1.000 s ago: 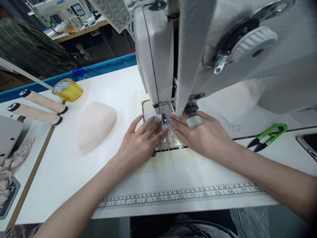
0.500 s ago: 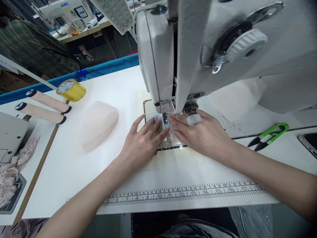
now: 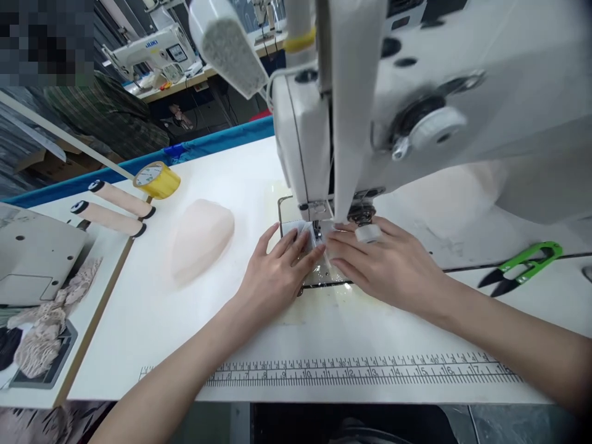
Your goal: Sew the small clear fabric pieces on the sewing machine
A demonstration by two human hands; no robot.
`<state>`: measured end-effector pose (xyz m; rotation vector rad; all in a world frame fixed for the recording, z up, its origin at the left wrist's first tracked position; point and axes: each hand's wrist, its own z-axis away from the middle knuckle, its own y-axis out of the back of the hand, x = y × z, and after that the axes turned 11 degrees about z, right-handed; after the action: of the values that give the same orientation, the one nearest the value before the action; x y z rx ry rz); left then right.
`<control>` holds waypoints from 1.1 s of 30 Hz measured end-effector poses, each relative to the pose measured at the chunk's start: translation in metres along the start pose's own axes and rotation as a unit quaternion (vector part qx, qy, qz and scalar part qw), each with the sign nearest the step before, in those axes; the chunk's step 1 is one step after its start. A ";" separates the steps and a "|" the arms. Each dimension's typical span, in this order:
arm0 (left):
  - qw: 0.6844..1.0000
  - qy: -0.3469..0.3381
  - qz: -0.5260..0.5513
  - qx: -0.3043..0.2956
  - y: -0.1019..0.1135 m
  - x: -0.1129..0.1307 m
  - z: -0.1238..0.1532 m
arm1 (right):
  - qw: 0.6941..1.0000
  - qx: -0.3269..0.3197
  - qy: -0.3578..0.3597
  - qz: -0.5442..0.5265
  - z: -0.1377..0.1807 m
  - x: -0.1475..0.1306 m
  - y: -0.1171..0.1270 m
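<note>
A small piece of thin, sheer whitish fabric lies on the needle plate under the presser foot of the sewing machine. On its left side my left hand rests with fingers spread, the fingertips pressing the fabric down. Across from it, my right hand lies flat with fingers stretched out, the tips at the fabric's right side. A white knob on the machine covers part of those fingers. Further left on the table sits a pale, sheer cup-shaped piece, apart from both hands.
Green-handled thread snips lie to the right. At the left are yellow tape, two thread cones and lace. A printed ruler runs along the front edge. Behind the blue cloth edge is another person.
The camera view has shifted, so everything appears further right and lower. Both hands stay at the presser foot, fingers still on the fabric.
</note>
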<state>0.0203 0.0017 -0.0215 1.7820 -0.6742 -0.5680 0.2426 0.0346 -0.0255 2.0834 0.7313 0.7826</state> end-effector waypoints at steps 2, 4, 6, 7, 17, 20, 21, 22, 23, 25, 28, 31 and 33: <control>1.000 0.007 0.010 -0.003 0.000 0.000 0.000 | 1.000 0.002 0.009 -0.024 0.001 -0.002 0.002; 1.000 0.011 0.022 0.001 -0.001 0.000 0.000 | 1.000 0.000 0.003 -0.030 0.001 -0.005 0.001; 0.999 0.015 0.033 0.010 -0.002 0.000 0.000 | 1.000 -0.002 -0.009 -0.017 -0.001 -0.008 -0.002; 0.999 0.018 0.040 0.016 -0.003 0.000 -0.001 | 1.000 0.001 -0.013 -0.008 -0.002 -0.009 -0.003; 0.998 -0.001 0.037 0.054 -0.006 -0.002 0.001 | 0.994 0.098 0.005 -0.053 -0.001 -0.006 -0.010; 0.997 0.001 0.039 0.061 -0.005 -0.001 0.001 | 0.993 0.085 0.017 -0.076 0.001 -0.005 -0.009; 0.997 0.004 0.040 0.062 -0.004 0.000 0.001 | 0.994 0.079 0.025 -0.075 0.001 -0.005 -0.008; 0.997 0.007 0.041 0.063 -0.004 0.001 0.000 | 0.994 0.073 0.032 -0.072 0.001 -0.004 -0.007; 0.997 0.009 0.042 0.062 -0.004 0.001 0.000 | 0.995 0.068 0.037 -0.068 0.000 -0.004 -0.007; 0.997 0.010 0.042 0.060 -0.004 0.002 0.000 | 0.995 0.064 0.040 -0.065 0.000 -0.004 -0.006; 0.997 0.010 0.042 0.058 -0.004 0.001 -0.001 | 0.995 0.061 0.038 -0.069 0.000 -0.004 -0.005; 0.997 0.011 0.043 0.056 -0.004 0.000 -0.001 | 0.995 0.061 0.036 -0.066 0.000 -0.005 -0.006; 0.997 0.011 0.045 0.056 -0.004 0.000 0.000 | 0.996 0.063 0.033 -0.061 0.000 -0.005 -0.006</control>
<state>0.0215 0.0028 -0.0255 1.8487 -0.7788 -0.4570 0.2385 0.0345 -0.0320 2.1107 0.9571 0.7577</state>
